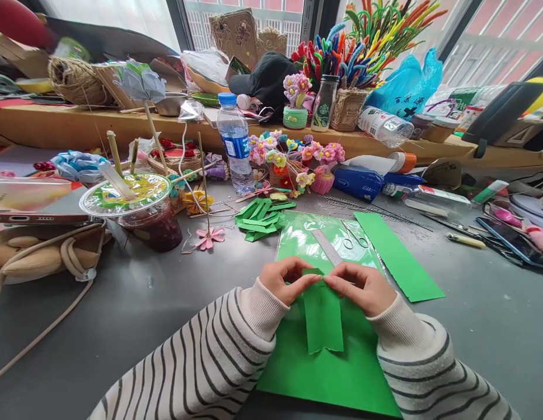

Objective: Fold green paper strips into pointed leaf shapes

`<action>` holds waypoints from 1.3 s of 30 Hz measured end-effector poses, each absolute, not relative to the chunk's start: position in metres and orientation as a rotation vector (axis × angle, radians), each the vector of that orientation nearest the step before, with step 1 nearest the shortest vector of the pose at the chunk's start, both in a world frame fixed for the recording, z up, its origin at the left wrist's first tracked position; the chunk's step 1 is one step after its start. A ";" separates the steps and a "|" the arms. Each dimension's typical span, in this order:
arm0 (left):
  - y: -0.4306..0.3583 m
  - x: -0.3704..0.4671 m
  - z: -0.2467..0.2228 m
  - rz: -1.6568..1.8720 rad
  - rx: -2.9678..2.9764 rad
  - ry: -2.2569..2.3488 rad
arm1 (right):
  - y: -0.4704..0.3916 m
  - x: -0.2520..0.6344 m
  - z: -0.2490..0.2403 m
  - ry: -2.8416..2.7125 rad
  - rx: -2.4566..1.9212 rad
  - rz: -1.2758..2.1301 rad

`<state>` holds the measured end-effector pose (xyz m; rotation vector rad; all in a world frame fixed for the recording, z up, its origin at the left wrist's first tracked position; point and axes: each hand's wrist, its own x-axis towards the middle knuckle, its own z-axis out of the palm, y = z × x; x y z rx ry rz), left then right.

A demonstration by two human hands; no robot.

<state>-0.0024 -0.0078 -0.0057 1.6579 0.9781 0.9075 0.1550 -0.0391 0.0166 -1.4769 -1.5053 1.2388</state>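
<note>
Both hands pinch a strip of green paper (323,324) near its upper end, their thumb tips almost meeting. My left hand (285,280) grips the left side and my right hand (363,287) the right side. A crease runs down the strip, and its lower end hangs toward me. Underneath lies a larger green sheet (328,382), partly in a clear plastic sleeve (300,227). Just beyond my fingers are a ruler-like grey strip (326,248) and small scissors (354,236). A long green paper piece (398,256) lies to the right.
Cut green paper strips (260,219) are piled beyond my left hand. A lidded drink cup (144,219) and a water bottle (237,146) stand on the grey table (166,326). Thin wires (376,210) and a phone (517,239) lie right. Crafts crowd the wooden ledge (201,131).
</note>
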 end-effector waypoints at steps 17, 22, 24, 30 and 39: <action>-0.012 -0.005 0.003 1.163 1.902 0.893 | -0.037 0.156 0.013 -1.476 -1.460 1.154; -0.011 -0.002 0.005 1.076 1.459 0.868 | -0.039 0.152 0.012 -1.428 -1.406 1.100; -0.009 -0.001 0.005 0.977 1.142 0.884 | -0.041 0.150 0.013 -1.415 -1.347 1.055; -0.001 -0.002 0.005 0.645 0.666 0.763 | -0.044 0.147 0.017 -1.497 -1.250 0.953; -0.006 -0.002 0.015 0.270 0.654 0.647 | -0.044 0.148 0.015 -1.650 -1.159 0.809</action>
